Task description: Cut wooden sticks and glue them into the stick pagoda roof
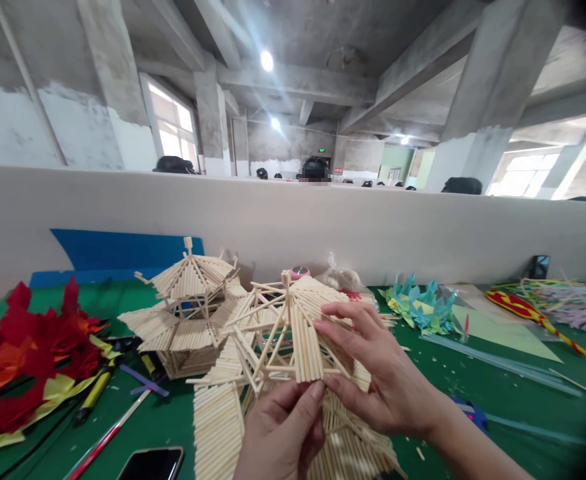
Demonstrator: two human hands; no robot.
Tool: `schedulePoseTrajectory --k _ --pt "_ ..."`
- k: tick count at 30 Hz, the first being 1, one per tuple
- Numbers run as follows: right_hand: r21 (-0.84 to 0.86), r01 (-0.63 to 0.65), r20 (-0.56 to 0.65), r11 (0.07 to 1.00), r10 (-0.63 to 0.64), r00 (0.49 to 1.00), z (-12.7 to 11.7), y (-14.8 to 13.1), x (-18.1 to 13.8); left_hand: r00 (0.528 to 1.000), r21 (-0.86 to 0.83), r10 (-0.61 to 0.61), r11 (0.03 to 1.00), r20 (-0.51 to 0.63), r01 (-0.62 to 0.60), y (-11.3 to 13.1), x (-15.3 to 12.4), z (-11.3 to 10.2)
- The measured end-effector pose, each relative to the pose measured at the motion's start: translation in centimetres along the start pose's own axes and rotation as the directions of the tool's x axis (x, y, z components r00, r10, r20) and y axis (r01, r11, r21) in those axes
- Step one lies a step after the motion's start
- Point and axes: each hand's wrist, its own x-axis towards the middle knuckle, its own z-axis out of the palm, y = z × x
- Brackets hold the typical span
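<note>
A pavilion model (307,340) built of thin wooden sticks stands in front of me, its peaked roof partly covered with sticks and partly bare frame. My left hand (285,427) is closed in a pinch at the lower end of the front roof panel, thumb on top. My right hand (377,373) rests against the right side of that panel with fingers spread, the thumb near the lower edge; part of the roof is hidden behind it. Farther left stands a second stick pavilion (187,307) with a finished-looking tiered roof.
Red and yellow paper flowers (27,347) lie at left, near a glue-like yellow tube (93,397) and a phone (153,463). Blue paper petals (423,303), clear glue sticks (497,363) and a blue tool (470,410) lie at right. A white partition (293,213) bounds the green table behind.
</note>
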Motion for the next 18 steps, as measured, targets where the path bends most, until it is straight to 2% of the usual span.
schedulePoseTrajectory --k 18 --pt "0.019 -0.028 0.029 0.999 0.028 0.999 -0.07 -0.16 -0.14 1.000 -0.047 0.029 0.998 -0.006 -0.030 0.01 -0.07 0.48"
